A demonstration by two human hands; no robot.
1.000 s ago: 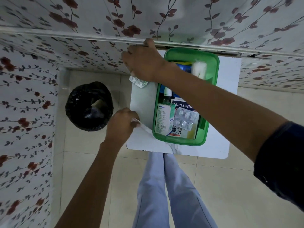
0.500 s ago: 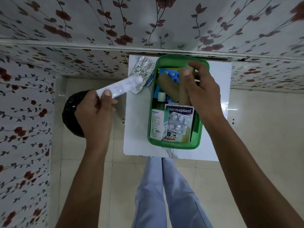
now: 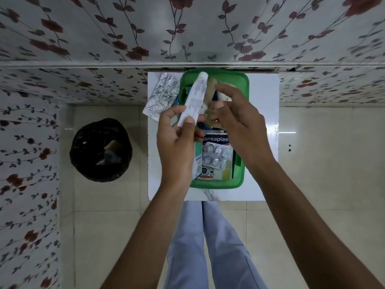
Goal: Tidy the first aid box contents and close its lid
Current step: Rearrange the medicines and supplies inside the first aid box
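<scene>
A green first aid box (image 3: pixel 239 182) stands open on a small white table (image 3: pixel 262 113). Inside lie a Hansaplast pack (image 3: pixel 215 139), a silver pill strip (image 3: pixel 216 156) and a white-green carton (image 3: pixel 198 163). My left hand (image 3: pixel 177 142) holds a white tube (image 3: pixel 194 99) over the box's left side, cap pointing away. My right hand (image 3: pixel 239 122) hovers over the box's middle, fingers pinching a brown bandage roll (image 3: pixel 210 90) beside the tube. Foil pill strips (image 3: pixel 162 94) lie on the table left of the box. No lid shows.
A black-lined waste bin (image 3: pixel 101 150) stands on the tiled floor left of the table. Floral-papered walls close in behind and on the left. My legs (image 3: pixel 208 247) are below the table's near edge.
My left hand has carried the white tube rightward from above the bin to over the box. My right hand has drawn back toward the middle of the box, meeting the tube.
</scene>
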